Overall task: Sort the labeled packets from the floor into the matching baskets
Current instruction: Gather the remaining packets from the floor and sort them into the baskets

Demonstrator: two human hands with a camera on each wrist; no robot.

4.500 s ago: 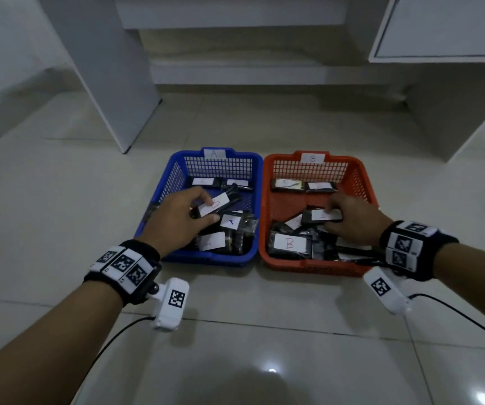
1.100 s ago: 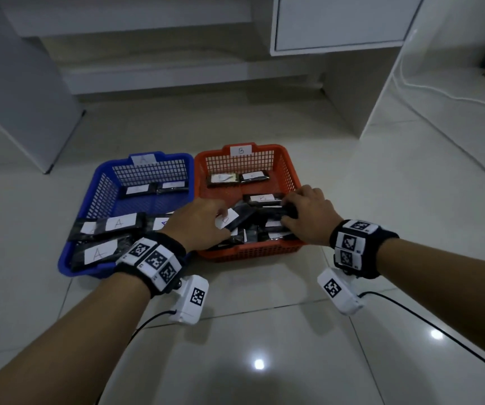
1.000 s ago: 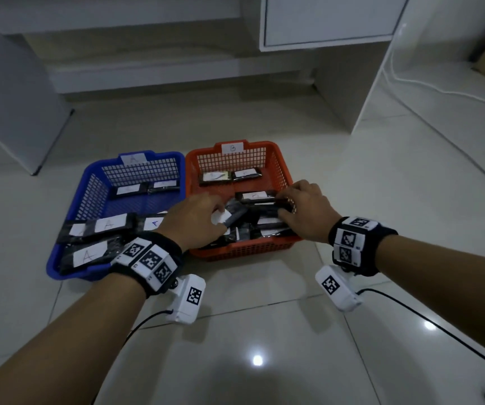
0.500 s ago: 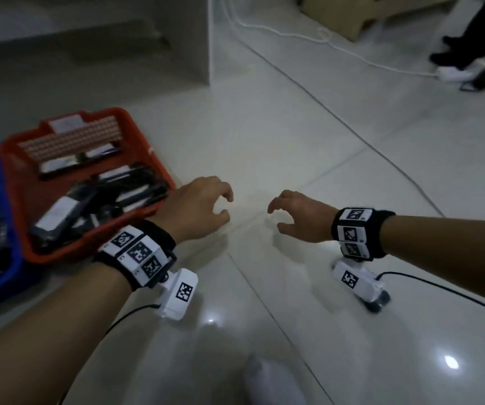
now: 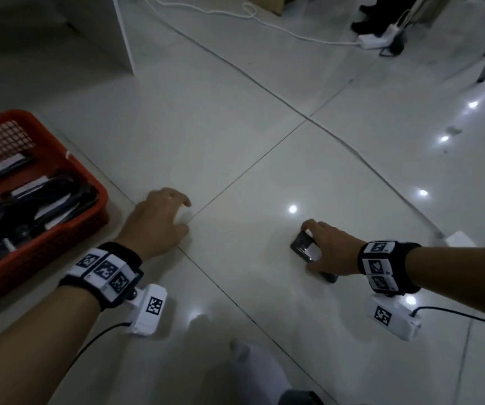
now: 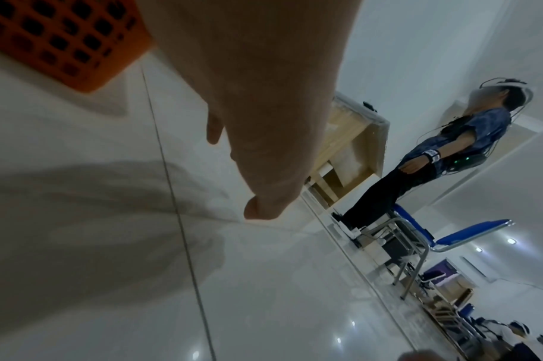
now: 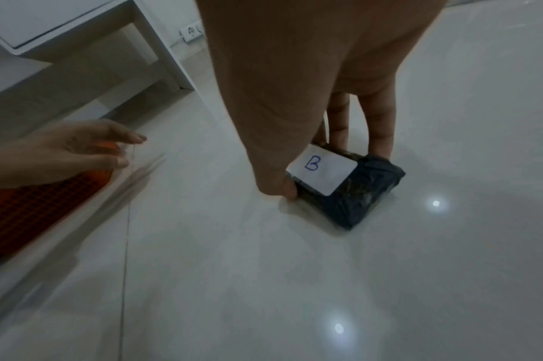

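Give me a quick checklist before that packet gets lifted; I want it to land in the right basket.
1. Label readable: ok. The white label on the dark packet shows a B.
2. Grip: ok. The right hand pinches the packet between thumb and fingers; it lies on the floor.
3. Left hand free: ok, it holds nothing.
4. Target in reach: ok. The orange basket sits beside the left hand.
5. Basket marked B: cannot tell, its tag is out of view.
6. Room in the basket: ok, though packets already lie in it.
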